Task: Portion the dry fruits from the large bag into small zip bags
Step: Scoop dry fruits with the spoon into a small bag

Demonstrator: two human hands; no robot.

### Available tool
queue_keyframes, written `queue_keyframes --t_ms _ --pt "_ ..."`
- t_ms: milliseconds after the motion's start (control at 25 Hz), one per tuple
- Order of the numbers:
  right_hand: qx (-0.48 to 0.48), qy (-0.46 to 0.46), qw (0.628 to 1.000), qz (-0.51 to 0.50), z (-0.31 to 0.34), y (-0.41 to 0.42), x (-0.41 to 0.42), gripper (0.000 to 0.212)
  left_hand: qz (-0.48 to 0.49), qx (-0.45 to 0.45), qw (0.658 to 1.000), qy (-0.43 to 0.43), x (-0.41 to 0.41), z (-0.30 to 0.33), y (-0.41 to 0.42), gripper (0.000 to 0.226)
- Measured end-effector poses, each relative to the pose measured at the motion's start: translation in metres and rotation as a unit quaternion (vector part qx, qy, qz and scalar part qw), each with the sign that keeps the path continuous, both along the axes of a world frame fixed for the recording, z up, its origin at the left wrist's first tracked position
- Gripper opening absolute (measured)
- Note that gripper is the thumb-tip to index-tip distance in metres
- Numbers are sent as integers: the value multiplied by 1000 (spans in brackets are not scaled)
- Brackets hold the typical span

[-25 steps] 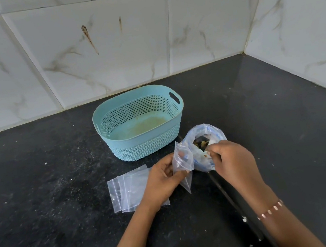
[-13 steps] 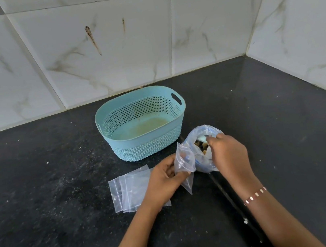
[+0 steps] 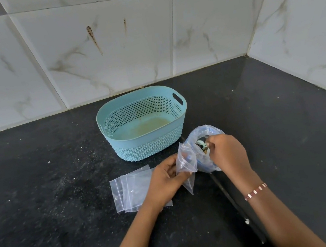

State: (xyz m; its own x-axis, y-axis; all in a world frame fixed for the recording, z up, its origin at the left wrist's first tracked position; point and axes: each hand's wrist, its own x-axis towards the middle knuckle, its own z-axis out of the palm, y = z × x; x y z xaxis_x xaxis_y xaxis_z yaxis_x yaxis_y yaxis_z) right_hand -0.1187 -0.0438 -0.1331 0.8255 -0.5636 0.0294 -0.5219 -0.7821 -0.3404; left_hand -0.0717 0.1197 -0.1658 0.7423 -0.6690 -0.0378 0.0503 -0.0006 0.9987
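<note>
left hand (image 3: 163, 183): it's pinching a small zip bag (image 3: 186, 165) by its left side, fingers curled onto the plastic, holding it upright just off the counter (image 3: 43, 204). the mouth is facing up and the bottom corner is hanging down toward the counter.

right hand (image 3: 226, 153): it's reaching into the open top of the large bag (image 3: 206, 150), fingers (image 3: 209, 140) bunched together at the mouth. can't really tell if they're gripping any pieces or just the plastic.

large bag: it's sitting crumpled on the counter right in front of the basket (image 3: 144, 124), touching the small zip bag on its left. a bit of the dry fruits (image 3: 203, 148) is showing through the opening.

spare zip bags (image 3: 131, 189): a flat overlapping stack is lying on the counter, its right edge tucked under the left hand.

basket: teal, perforated, standing just behind both hands, near the back wall tiles (image 3: 104, 47) but not touching them.

edges: the tiled walls are meeting in a corner at back right, well apart from the hands. a seam (image 3: 233, 203) is running across the counter from under the large bag toward the near edge.

open room: there's lots of bare dark counter stretching left of the spare zip bags and right of the right hand.
</note>
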Motion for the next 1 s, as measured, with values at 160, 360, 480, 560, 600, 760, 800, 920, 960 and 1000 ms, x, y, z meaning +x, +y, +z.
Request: queue_keyframes --t_ms 160,360,480,560,600,760,800,920,960,1000 --pt "68 11 997 27 0 -9 -4 22 4 1 1000 3 2 -2 0 38" --pt "243 7 969 -36 4 -13 4 22 -3 -4 1000 4 1 0 0 36" --pt "456 -27 877 -149 5 -15 0 18 2 -8 1000 4 2 0 0 35" --pt "481 -36 865 -140 3 -16 -6 17 8 -7 1000 -1 0 0 -1 37" --pt "460 -39 878 -127 3 -16 -9 17 10 -5 1000 -4 0 0 -1 39" --pt "447 -77 881 -137 2 -10 -11 16 9 0 1000 -10 1 -2 -1 38" --pt "465 -86 868 -150 1 -10 -13 17 9 3 1000 -10 1 -2 -1 38" --pt "521 -113 825 -186 -3 -15 -18 14 12 7 1000 -12 0 -2 -2 38" --pt "535 -120 814 -194 -4 -17 -20 13 13 9 1000 -14 0 -2 -2 38" --pt "544 -123 806 -199 -4 -19 -23 13 15 10 1000 -16 0 -3 -3 38"
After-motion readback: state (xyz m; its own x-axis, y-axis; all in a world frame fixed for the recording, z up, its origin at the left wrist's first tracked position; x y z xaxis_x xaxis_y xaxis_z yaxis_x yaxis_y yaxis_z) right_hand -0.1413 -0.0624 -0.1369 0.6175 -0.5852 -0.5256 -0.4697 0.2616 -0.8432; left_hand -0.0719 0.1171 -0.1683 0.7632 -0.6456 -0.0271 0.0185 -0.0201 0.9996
